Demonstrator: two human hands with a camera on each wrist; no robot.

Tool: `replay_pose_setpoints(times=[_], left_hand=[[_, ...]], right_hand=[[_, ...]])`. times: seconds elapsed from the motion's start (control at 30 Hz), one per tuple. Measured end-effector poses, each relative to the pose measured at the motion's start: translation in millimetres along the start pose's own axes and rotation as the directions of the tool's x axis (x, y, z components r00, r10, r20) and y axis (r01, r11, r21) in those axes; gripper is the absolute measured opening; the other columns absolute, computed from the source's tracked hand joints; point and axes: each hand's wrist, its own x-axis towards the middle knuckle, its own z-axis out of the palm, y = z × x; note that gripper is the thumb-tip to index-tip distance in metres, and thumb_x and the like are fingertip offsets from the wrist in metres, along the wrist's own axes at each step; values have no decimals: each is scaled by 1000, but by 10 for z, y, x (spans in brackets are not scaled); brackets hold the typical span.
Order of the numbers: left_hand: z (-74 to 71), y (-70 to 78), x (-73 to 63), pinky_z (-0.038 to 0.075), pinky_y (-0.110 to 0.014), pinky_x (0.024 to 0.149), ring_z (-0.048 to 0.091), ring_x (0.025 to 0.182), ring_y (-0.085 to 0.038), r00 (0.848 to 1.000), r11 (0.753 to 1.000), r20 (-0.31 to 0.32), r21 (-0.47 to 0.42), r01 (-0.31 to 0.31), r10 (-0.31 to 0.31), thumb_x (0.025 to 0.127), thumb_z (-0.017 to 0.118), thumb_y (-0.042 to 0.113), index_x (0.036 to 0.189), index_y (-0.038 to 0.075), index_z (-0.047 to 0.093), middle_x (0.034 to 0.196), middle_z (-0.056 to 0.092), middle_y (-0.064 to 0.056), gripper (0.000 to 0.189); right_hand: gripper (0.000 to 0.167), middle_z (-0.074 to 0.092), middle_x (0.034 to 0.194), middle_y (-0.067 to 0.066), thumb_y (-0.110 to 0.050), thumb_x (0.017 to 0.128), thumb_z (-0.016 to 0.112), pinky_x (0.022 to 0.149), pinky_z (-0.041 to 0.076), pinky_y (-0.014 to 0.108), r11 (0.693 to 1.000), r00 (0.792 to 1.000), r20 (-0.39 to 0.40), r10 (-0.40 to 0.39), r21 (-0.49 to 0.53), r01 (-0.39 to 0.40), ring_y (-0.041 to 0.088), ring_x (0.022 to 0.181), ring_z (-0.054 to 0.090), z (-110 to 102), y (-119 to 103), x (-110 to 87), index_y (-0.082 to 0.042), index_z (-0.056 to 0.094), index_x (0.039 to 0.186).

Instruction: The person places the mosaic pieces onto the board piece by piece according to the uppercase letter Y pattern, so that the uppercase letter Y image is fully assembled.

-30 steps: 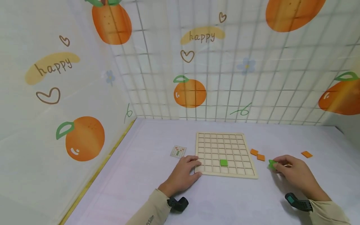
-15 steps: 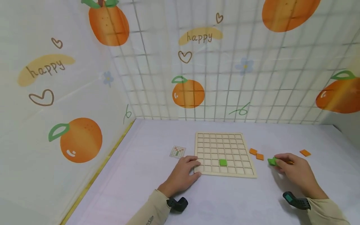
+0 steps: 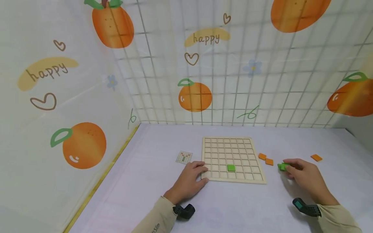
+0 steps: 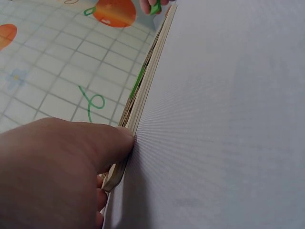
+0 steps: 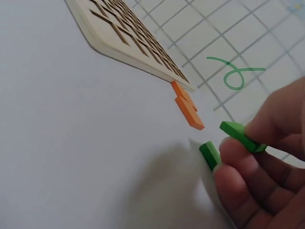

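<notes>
A pale wooden grid board (image 3: 218, 158) lies on the table, with one green square tile (image 3: 231, 168) in a cell near its front. My left hand (image 3: 189, 181) grips the board's front left corner, thumb along the front edge and fingers at the left side. Right of the board, my right hand (image 3: 304, 173) pinches a green tile (image 5: 237, 135) between thumb and forefinger. A second green tile (image 5: 209, 155) is just below it in the right wrist view, by the other fingertips and partly hidden by them.
Two orange tiles (image 3: 265, 159) lie beside the board's right edge. Another orange tile (image 3: 316, 158) is farther right, behind my right hand. A small pattern card (image 3: 184, 157) with a coloured grid lies left of the board. Fruit-printed curtains (image 3: 163, 81) stand behind and at the left.
My right hand has lifted slightly with the green tile and tilted it. The left hand keeps its place on the board. The head view has shifted a little.
</notes>
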Motion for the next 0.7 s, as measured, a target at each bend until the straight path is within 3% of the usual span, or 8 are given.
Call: replay_pose_setpoints(times=[0.23, 0.7], left_hand=[[-8, 11, 3, 40, -39, 109, 45, 132, -20, 1000, 1000, -3, -1, -9, 9, 97, 66, 32, 131, 15, 66, 146, 50, 0, 38], [-45, 34, -17, 38, -39, 110, 43, 133, -20, 1000, 1000, 15, -1, 24, -24, 97, 66, 32, 131, 15, 66, 147, 49, 1, 38]], right_hand=[[43, 65, 113, 24, -19, 99, 58, 55, 47, 26, 1000, 1000, 20, -21, -2, 21, 21, 79, 63, -3, 25, 11, 7, 55, 133], [50, 58, 127, 27, -14, 95, 58, 64, 52, 22, 999, 997, 76, 1, 53, -5, 28, 96, 61, 61, 1, 29, 5, 48, 141]])
